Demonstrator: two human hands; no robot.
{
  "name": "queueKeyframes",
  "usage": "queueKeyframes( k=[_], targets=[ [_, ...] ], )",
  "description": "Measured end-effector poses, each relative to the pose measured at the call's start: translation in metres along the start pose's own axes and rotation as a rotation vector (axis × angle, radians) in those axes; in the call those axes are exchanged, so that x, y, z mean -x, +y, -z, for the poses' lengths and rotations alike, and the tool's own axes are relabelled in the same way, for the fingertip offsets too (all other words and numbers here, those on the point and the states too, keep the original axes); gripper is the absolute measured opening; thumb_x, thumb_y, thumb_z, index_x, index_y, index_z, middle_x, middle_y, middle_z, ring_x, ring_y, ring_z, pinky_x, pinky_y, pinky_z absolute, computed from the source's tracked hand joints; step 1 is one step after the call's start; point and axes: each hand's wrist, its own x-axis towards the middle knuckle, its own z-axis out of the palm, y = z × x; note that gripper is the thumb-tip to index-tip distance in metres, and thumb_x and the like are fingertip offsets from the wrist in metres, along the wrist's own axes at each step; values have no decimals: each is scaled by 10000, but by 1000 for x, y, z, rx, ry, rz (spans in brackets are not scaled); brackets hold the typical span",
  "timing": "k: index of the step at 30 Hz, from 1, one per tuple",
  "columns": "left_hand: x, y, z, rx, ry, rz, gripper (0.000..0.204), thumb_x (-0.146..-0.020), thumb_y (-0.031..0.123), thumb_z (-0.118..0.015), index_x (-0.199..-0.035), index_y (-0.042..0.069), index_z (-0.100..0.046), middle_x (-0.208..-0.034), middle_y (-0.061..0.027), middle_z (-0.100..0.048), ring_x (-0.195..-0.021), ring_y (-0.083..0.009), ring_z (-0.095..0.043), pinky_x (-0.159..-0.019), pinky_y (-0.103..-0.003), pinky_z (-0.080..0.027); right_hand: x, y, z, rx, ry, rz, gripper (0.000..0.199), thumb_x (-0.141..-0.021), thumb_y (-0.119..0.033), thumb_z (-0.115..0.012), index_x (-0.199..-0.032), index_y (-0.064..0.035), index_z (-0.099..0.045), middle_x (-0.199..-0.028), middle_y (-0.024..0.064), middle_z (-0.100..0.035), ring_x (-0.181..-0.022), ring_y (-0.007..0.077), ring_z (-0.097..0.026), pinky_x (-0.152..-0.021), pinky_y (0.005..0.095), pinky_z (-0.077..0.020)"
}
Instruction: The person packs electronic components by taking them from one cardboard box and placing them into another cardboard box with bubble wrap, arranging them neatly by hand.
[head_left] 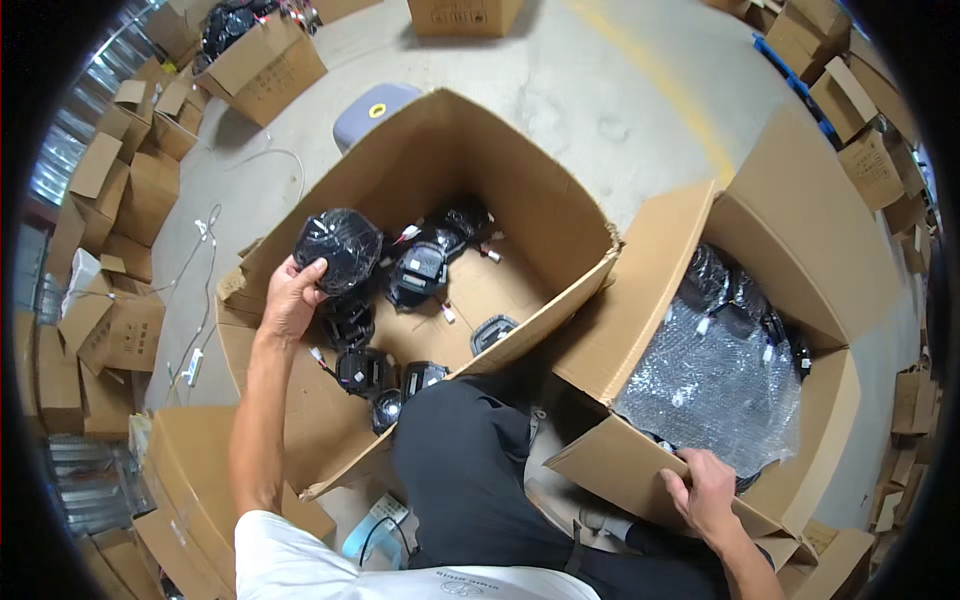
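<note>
Black round part (338, 248), wrapped in shiny clear film, sits over the open cardboard box (520, 190) of similar black parts (418, 272). Grey concrete floor (600, 100), stacked cartons around. Left hand (290, 298) at seven o'clock of it, fingers curled gripping. Right hand (705, 492), well apart, clasps the flap of a second box (800, 250) lined with bubble wrap (715, 385).

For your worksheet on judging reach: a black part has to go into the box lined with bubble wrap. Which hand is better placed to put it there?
Probably the left hand: it already holds a black part in plastic wrap above the open box. The right hand grips the flap of the bubble-wrap box, steadying it.
</note>
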Motion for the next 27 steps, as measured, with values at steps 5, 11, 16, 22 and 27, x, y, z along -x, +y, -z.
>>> queueKeyframes(
  k=[5,11,16,22,27],
  targets=[
    [29,127,-94,-8,-287,-145,356,-939,110,-692,-1246,-30,-581,-1216,-139,-684,-1049,-214,-702,-880,-404,-614,-76,-50,20,-251,276,197,319,-814,-129,-780,-1069,17,-655,-1033,208,-682,-940,381,-671,-830,426,-543],
    [92,188,-242,201,-623,-143,342,-977,89,-638,-1273,-61,-554,-1224,-172,-675,-1070,-238,-700,-917,-424,-603,-142,-87,20,-1718,-77,29,884,-915,-532,-687,-1544,-33,-318,-1451,146,-541,-1299,310,-568,-1059,430,-491],
    [143,158,-344,343,-814,-135,376,-956,73,-662,-1285,-72,-554,-1253,-180,-657,-1103,-258,-682,-951,-442,-580,-77,-62,42,-2181,-214,29,819,-947,-539,-635,-1536,-49,-344,-1328,98,-616,-1105,239,-680,-841,393,-616],
    [167,103,-428,226,-1080,205,417,-935,83,-682,-1291,-67,-525,-1182,-153,-670,-1036,-198,-691,-884,-366,-594,-33,11,29,-1650,-128,-259,497,-932,-251,-734,-1301,10,-526,-949,92,-667,-708,150,-681,-540,264,-557],
    [169,74,-464,202,-1104,297,407,-895,80,-749,-1235,-63,-574,-1144,-135,-687,-977,-179,-697,-832,-335,-608,-31,14,73,-2053,59,-110,462,-1044,-300,-484,-1400,-6,-510,-1302,212,-638,-1053,358,-706,-796,412,-641]
  ],
)
